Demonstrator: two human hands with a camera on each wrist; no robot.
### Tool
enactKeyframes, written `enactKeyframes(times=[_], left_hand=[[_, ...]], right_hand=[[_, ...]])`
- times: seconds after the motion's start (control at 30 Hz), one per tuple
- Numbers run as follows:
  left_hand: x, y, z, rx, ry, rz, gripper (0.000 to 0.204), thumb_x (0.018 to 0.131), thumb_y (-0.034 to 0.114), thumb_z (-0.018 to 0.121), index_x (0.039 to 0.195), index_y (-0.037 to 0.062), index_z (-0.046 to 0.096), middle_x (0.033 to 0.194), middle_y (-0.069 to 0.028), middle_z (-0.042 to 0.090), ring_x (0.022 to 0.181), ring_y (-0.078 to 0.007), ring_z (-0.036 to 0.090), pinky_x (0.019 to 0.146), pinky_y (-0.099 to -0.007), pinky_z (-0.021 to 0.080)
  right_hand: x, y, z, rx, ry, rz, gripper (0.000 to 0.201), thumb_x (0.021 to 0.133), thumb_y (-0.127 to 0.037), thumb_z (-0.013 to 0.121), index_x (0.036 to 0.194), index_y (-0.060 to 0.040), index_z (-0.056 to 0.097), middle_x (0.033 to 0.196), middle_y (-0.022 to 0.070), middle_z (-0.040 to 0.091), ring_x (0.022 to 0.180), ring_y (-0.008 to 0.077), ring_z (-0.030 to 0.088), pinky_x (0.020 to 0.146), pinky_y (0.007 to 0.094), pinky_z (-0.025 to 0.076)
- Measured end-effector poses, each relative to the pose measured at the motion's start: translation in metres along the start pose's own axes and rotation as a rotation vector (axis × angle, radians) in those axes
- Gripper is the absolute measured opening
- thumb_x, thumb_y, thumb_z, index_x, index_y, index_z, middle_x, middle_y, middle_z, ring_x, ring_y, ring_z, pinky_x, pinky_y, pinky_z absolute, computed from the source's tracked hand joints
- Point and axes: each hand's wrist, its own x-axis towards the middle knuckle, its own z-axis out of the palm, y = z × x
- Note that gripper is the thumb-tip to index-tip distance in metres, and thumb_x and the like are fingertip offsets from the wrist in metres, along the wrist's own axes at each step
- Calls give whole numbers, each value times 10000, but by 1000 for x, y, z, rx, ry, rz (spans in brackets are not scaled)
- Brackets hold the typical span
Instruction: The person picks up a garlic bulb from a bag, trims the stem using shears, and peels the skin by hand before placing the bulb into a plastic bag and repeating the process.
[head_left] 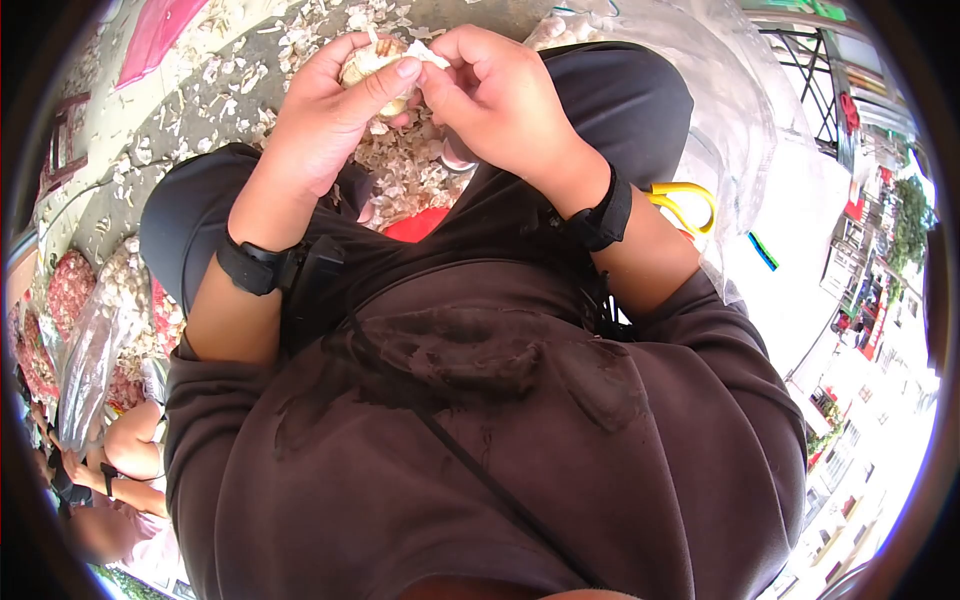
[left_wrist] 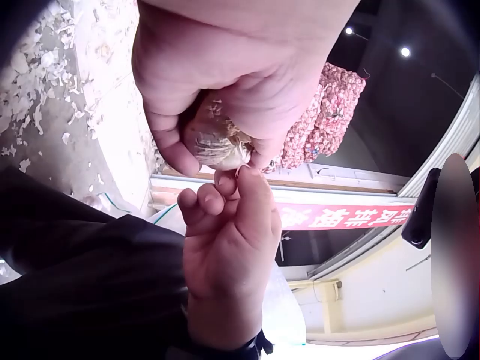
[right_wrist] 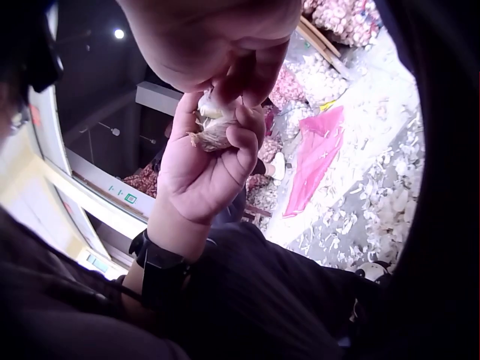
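Observation:
A garlic bulb [head_left: 372,68] with papery skin is gripped in the left hand [head_left: 335,110], its fingers curled round it and the thumb across its front. Beside it, the right hand [head_left: 510,100] pinches a white flake of skin [head_left: 428,54] at the bulb's edge. In the left wrist view the bulb [left_wrist: 217,142] shows brown, dry roots, and the right hand [left_wrist: 229,247] touches its lower side. The right wrist view shows the bulb [right_wrist: 217,127] in the left hand [right_wrist: 202,176], under the right hand's fingertips, which are partly in shadow.
Peeled skins [head_left: 410,165] litter the ground between and beyond the knees. Yellow scissor-like handles [head_left: 690,205] lie by the right forearm near clear plastic [head_left: 720,100]. Net sacks of garlic [head_left: 70,290] and a seated person [head_left: 130,480] are at the left. Pink plastic [right_wrist: 315,157] lies on the ground.

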Motion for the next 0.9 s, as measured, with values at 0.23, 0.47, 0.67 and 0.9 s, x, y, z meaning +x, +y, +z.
enactKeyframes(times=[0.23,0.47,0.67,0.9], left_hand=[[-1,-2,2,65,41,37,427,851,104,756,1213,3,553,917,-39,665,765,-95,627,634,-228,504],[-5,5,4,108,-111,79,462,839,61,755,1242,40,529,947,-18,631,816,-75,607,659,-229,506],[0,-8,-3,350,-40,196,520,839,39,743,1292,48,488,988,-30,633,876,-94,602,754,-251,515],[-1,-7,-1,578,38,186,560,774,63,776,1270,50,517,1007,-78,654,908,-149,631,787,-292,521]], right_hand=[[4,5,-6,-353,118,-5,160,806,-137,692,777,5,625,656,152,624,609,324,638,574,393,512],[4,9,-7,-414,124,8,141,806,-132,683,800,2,639,671,155,632,663,333,649,624,413,520],[10,3,-2,-321,232,-343,139,787,-108,700,898,-37,655,748,106,642,687,303,649,627,389,530],[2,-3,-4,-272,2,-200,181,794,-64,724,970,-47,689,797,74,668,716,202,693,597,308,547]])
